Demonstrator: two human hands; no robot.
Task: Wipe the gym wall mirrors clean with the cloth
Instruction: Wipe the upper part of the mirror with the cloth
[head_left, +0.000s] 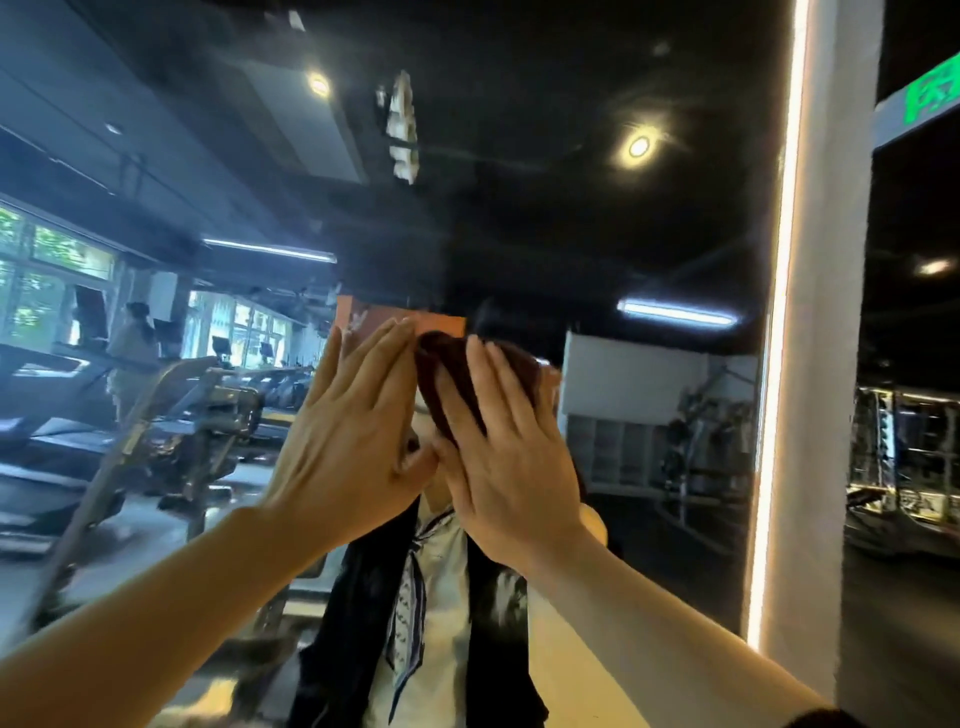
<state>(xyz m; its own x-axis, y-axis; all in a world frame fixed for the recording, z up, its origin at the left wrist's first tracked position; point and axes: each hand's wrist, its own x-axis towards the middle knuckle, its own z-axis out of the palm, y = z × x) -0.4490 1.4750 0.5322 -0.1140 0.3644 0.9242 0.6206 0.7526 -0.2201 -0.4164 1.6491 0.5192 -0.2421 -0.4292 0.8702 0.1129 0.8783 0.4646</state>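
Head cam, centre frame: I see both hands raised flat against the wall mirror (597, 218). The right hand (511, 457) has fingers straight and spread, pressing a dark brown cloth (441, 374) onto the glass; the cloth sits bunched under its fingertips, just right of centre, poking out above and to the left of the fingers. The left hand (348, 441) is just beside it, fingers straight and together, palm toward the glass, holding nothing; the thumbs of the two hands meet or nearly meet at mid frame, can't tell which. Both forearms are bare and run in from the lower left and lower right corners.

Lower centre: the reflection shows a person's torso in a pale top w/ a patterned scarf and dark vest, mostly hidden behind the hands.

Left side of the mirror: reflected treadmills (67, 395) in a row, bright windows (47, 280) beyond them, a second person (132, 343) standing far back. Upper area: reflected dark ceiling w/ round spot lamps (638, 147) and tube lights.

Right of frame: a lit LED strip (779, 364) runs vertically along the mirror's edge, next to a white pillar (826, 364). Upper right corner: part of a green exit sign (932, 96).
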